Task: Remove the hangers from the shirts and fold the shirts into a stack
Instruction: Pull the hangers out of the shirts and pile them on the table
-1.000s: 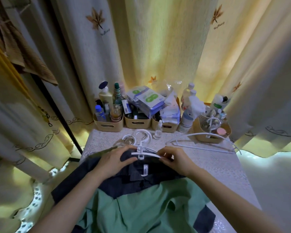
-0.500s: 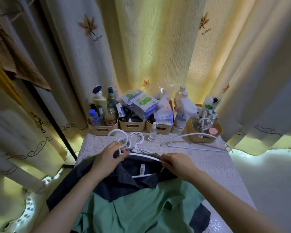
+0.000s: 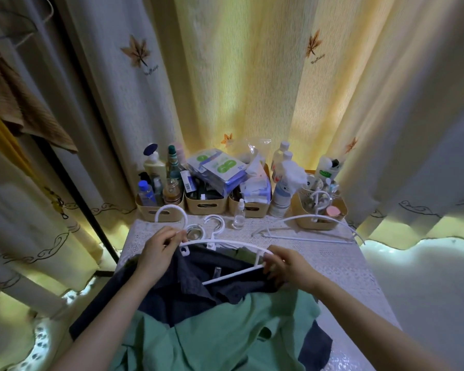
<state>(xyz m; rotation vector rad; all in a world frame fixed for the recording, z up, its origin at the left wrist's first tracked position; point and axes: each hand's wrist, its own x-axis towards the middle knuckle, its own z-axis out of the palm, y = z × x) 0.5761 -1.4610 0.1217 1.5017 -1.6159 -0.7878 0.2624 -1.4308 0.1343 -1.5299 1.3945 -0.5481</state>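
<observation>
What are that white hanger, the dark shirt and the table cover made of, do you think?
The white hanger looks like plastic: smooth, slightly glossy, moulded thin. The dark shirt is matte woven cloth with soft creases; fibre unclear. The table cover seems lace or embossed vinyl, pale with a fine repeated pattern.

Past the left hand [image 3: 158,253], a row of tan baskets [image 3: 201,209] holds bottles [image 3: 152,167] and packets [image 3: 220,170]. A small clear bottle [image 3: 238,217] stands before them, nearer the hands. A white lace cloth [image 3: 332,261] lies right of the right hand [image 3: 288,266]. Yellow leaf curtains [image 3: 239,76] hang behind.
</observation>
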